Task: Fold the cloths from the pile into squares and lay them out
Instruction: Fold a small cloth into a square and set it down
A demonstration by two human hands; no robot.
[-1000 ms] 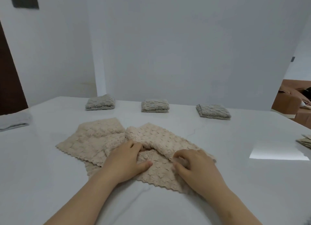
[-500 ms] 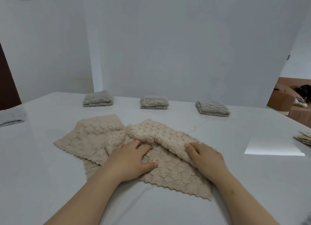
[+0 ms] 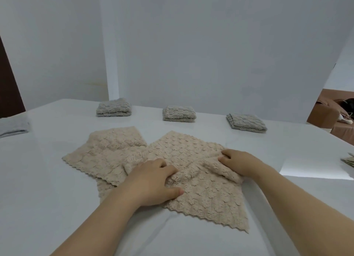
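Near 6 o'clock on the table (image 3: 57, 208), the top cloth (image 3: 206, 198) lies bumpy; the left hand (image 3: 153, 181) grips a bunch of it and the right hand (image 3: 241, 162) pinches its raised fold. A hard tug could drag the cloth underneath (image 3: 107, 150) at 10 o'clock and make a crooked square.

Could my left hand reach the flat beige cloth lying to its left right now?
Probably yes. The left hand grips the crumpled cloth right beside the flat cloth, whose top lies uncovered; it would have to let go first.
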